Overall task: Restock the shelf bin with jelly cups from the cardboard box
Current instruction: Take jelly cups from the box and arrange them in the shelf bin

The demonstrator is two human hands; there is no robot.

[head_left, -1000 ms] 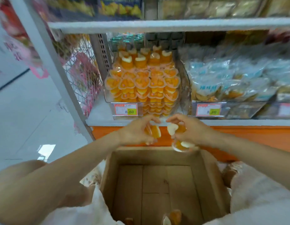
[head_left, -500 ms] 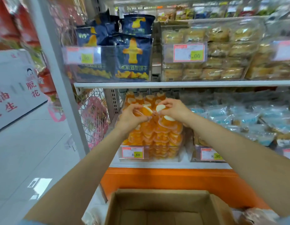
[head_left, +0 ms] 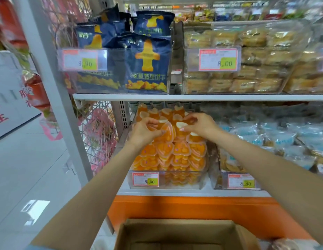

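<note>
A clear shelf bin [head_left: 180,183] on the lower shelf is packed with several orange heart-shaped jelly cups [head_left: 168,150]. My left hand [head_left: 144,131] reaches over the top of the stack and pinches a jelly cup [head_left: 167,131] between thumb and fingers. My right hand [head_left: 200,124] is beside it, its fingers curled round jelly cups [head_left: 181,125] with white lids. Both hands are over the top of the bin's stack. The open cardboard box [head_left: 184,230] sits below at the bottom edge; its inside is mostly out of view.
Above, a shelf board [head_left: 193,97] carries blue biscuit bags [head_left: 148,62] and wrapped cakes [head_left: 247,69]. A bin of pale blue snack packs [head_left: 274,139] stands right of the jelly bin. A white upright post [head_left: 54,87] and wire mesh [head_left: 101,134] are on the left.
Both hands have risen from just above the box up to the top of the jelly cup bin, carrying cups. The view has tilted upward, so the box is now only at the bottom edge.
</note>
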